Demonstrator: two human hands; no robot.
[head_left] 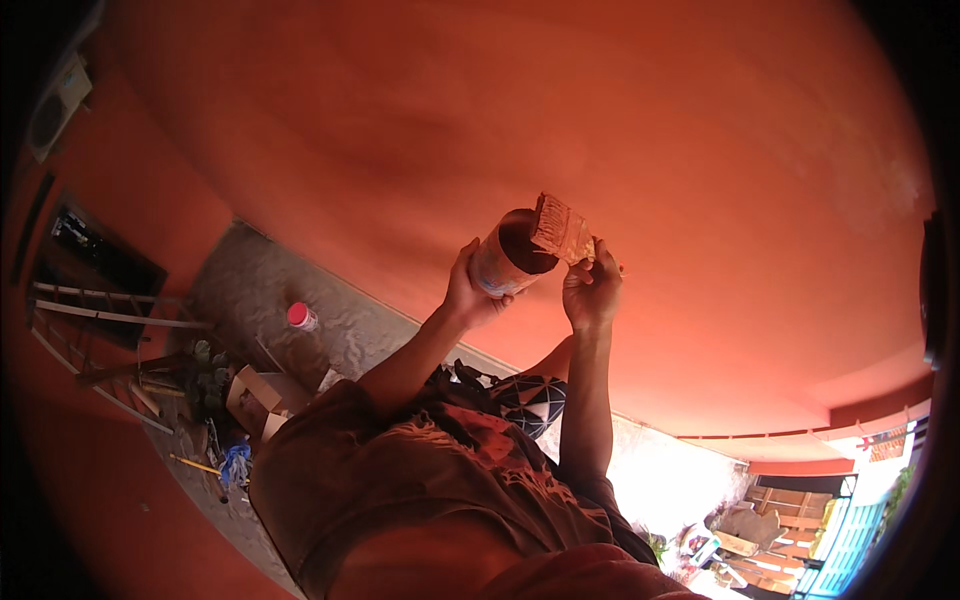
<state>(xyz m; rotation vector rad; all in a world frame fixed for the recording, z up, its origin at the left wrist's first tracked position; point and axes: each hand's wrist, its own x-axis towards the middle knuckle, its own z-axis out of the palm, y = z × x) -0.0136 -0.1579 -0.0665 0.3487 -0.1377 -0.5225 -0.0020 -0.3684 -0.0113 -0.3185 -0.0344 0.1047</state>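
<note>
My left hand (474,290) is wrapped round a cylindrical paint can (500,266), which tilts with its dark mouth toward the upper right. In my right hand (593,288) I grip a wide paintbrush (562,230) by its handle end, most of which my fingers hide. The bristles are coated in orange-red and lie at the rim of the can, partly over its mouth. Whether they touch the rim I cannot tell. Behind both hands spreads an orange-red wall (690,170).
On the grey floor (250,265) at the left stands a small container with a red lid (301,316). Near it are an open cardboard box (258,395), a ladder (120,312) and assorted clutter. Wooden boards (795,505) and a blue gate (850,545) show at the bright lower right.
</note>
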